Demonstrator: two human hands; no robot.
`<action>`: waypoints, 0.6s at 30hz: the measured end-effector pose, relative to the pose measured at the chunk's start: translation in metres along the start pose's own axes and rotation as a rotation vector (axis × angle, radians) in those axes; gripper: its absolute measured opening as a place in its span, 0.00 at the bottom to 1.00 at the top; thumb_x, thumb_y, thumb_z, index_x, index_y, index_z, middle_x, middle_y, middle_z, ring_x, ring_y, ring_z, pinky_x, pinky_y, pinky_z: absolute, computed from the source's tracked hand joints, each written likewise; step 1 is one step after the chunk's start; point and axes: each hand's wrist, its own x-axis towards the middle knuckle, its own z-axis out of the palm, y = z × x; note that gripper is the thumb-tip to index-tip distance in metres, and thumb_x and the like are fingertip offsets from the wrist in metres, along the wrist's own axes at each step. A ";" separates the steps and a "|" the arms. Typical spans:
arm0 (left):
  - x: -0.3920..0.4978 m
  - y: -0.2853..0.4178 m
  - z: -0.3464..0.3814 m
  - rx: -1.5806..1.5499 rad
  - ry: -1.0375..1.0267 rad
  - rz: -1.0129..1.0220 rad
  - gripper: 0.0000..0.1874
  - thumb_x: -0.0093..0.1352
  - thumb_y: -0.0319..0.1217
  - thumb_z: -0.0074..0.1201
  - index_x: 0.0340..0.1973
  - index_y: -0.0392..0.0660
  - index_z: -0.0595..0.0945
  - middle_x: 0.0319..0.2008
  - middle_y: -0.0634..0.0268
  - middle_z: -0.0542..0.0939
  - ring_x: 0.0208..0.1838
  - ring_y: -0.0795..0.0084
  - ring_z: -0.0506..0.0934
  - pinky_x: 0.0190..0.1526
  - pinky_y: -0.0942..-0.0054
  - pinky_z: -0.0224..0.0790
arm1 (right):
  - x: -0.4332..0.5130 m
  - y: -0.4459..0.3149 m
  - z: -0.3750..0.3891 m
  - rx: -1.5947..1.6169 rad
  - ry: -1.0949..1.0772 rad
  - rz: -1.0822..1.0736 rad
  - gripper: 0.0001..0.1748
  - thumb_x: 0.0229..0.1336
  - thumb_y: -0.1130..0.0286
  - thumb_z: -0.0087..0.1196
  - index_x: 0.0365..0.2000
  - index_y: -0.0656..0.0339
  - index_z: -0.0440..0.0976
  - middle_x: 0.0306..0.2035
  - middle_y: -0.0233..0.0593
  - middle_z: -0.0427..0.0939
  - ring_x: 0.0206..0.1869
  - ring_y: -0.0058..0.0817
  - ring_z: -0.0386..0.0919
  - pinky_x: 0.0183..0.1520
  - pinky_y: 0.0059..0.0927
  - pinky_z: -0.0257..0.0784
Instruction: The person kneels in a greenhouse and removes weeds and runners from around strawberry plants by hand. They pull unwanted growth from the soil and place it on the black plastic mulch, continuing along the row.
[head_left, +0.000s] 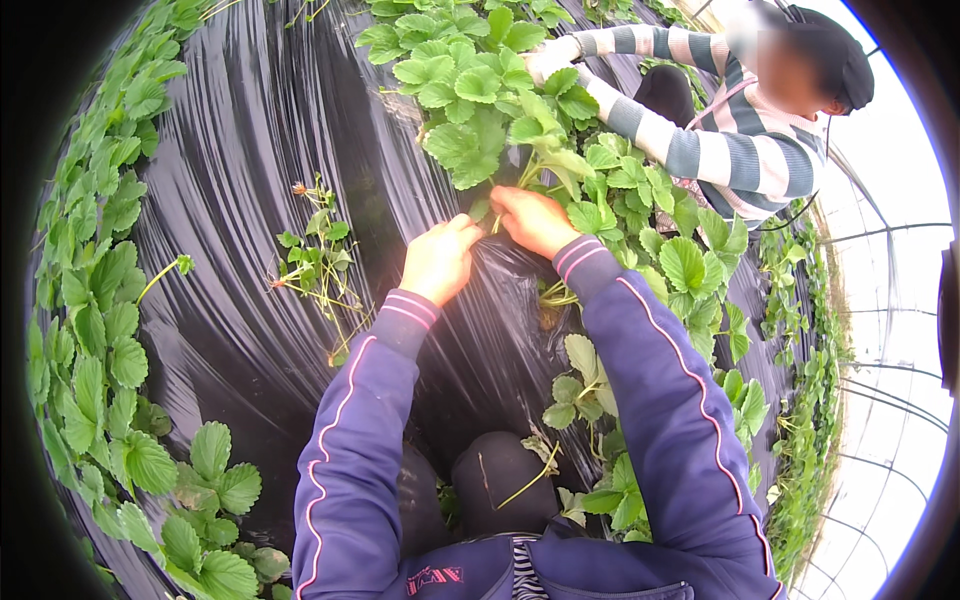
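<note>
My left hand (442, 259) is at the base of a leafy strawberry plant (465, 146), thumb and fingers drawn together. Close on its right, my right hand (532, 221) has its fingers curled in under the leaves. A short pale-green stem (495, 223) shows between the two hands, by the right fingertips. Whatever lies inside either hand is hidden by the fingers. Below the hands, black plastic mulch film (487, 330) is creased and bunched. Cut or torn film edges surround another plant's stems (556, 295) beneath my right wrist.
Pulled strawberry runners and leaves (319, 255) lie on the film to the left. Rows of strawberry plants (97, 360) line both sides. A co-worker in a striped sweater (720, 154) reaches gloved hands (551, 60) into the same row. Greenhouse hoops (892, 367) stand at right.
</note>
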 end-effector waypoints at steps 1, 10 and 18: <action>0.000 -0.001 0.000 0.010 -0.004 0.001 0.14 0.58 0.21 0.51 0.39 0.46 0.80 0.38 0.65 0.78 0.42 0.60 0.79 0.43 0.64 0.75 | -0.001 -0.001 0.002 0.066 0.037 0.052 0.13 0.55 0.76 0.47 0.42 0.59 0.71 0.40 0.46 0.78 0.46 0.48 0.76 0.47 0.43 0.72; 0.004 -0.005 -0.002 0.050 0.088 0.045 0.11 0.58 0.21 0.51 0.36 0.46 0.80 0.38 0.68 0.78 0.40 0.62 0.77 0.42 0.65 0.74 | 0.013 0.001 0.019 0.993 0.342 0.547 0.09 0.58 0.73 0.55 0.40 0.60 0.77 0.27 0.39 0.76 0.28 0.30 0.75 0.36 0.31 0.74; 0.006 -0.006 -0.001 0.066 0.103 0.058 0.10 0.57 0.21 0.51 0.34 0.44 0.79 0.39 0.69 0.78 0.40 0.62 0.75 0.42 0.65 0.74 | 0.011 -0.019 0.016 -0.066 0.124 0.114 0.25 0.42 0.62 0.67 0.45 0.54 0.79 0.49 0.42 0.72 0.46 0.45 0.78 0.48 0.42 0.75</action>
